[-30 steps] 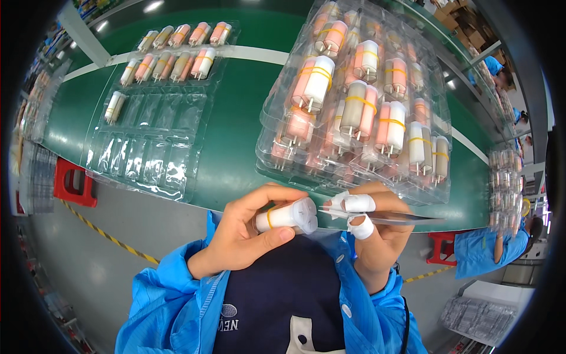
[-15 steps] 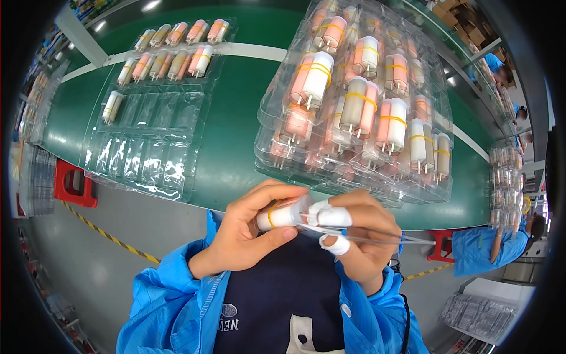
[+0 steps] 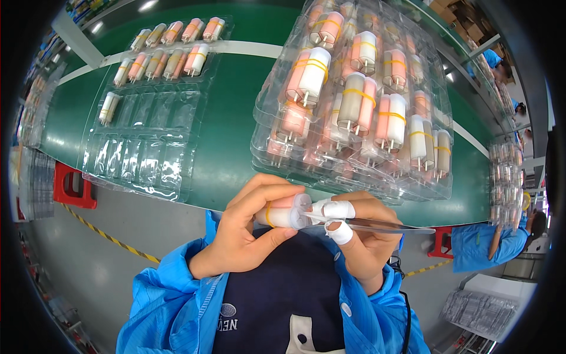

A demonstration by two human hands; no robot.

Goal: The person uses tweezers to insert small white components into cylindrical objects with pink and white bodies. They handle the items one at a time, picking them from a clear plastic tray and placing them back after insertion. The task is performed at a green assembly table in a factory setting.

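Note:
My left hand [image 3: 247,230] is closed round a pair of short cylinders, one pink and one white [image 3: 279,212], bound by a yellow rubber band. Their translucent rounded ends point right, toward my other hand. White tape wraps the thumb and a finger of my right hand [image 3: 359,230], which pinches slim metal tweezers [image 3: 392,225]. The tweezers' far end sticks out to the right. Between the taped fingers, the tweezers' other end reaches the cylinders' ends; the exact contact is too small to make out.
Stacked clear trays [image 3: 354,171] of banded cylinder pairs stand on the green table [image 3: 227,130], just beyond my hands. At the left lies a partly filled clear tray [image 3: 141,150]. Red stools [image 3: 73,186] flank the table, and a person in blue [image 3: 486,245] is at the right.
My right hand has rolled the tweezers, which now show as one broad strip instead of two thin arms. The cylinders have turned slightly, their ends facing me more.

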